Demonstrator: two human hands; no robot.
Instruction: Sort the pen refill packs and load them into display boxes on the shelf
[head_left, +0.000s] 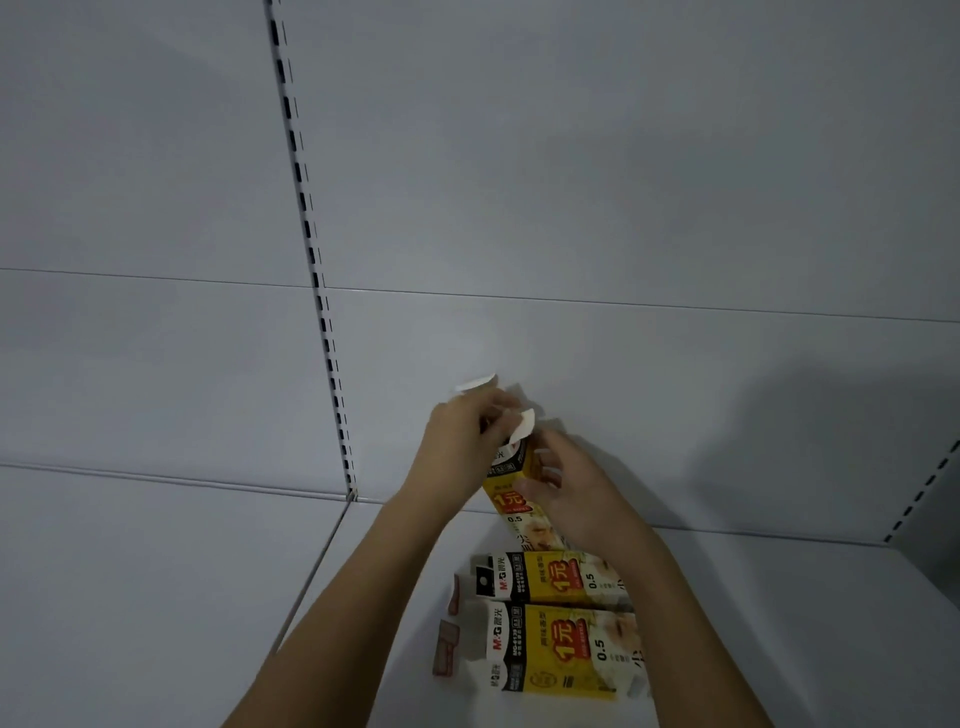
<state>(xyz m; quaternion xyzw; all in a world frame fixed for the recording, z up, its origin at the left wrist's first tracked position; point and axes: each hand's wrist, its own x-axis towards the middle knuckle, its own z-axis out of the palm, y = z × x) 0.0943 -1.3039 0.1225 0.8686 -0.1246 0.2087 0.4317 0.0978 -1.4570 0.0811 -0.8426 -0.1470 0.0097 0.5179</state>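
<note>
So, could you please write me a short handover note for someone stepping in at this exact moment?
Left hand: pinches the white top flap of the upright yellow cardboard display box.
Right hand: grips that box's side.
Two more yellow cardboard display boxes lie flat on the white metal shelf, flaps open.
Done: three boxes brought to the shelf.
Left: finish opening the held box and stand it; no loose refill packs in view.

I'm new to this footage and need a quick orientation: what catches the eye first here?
Both hands meet mid-frame on an upright yellow box: the left hand works its white top flaps, the right hand grips its side. Below them, two matching yellow boxes lie flat on the white shelf.
</note>
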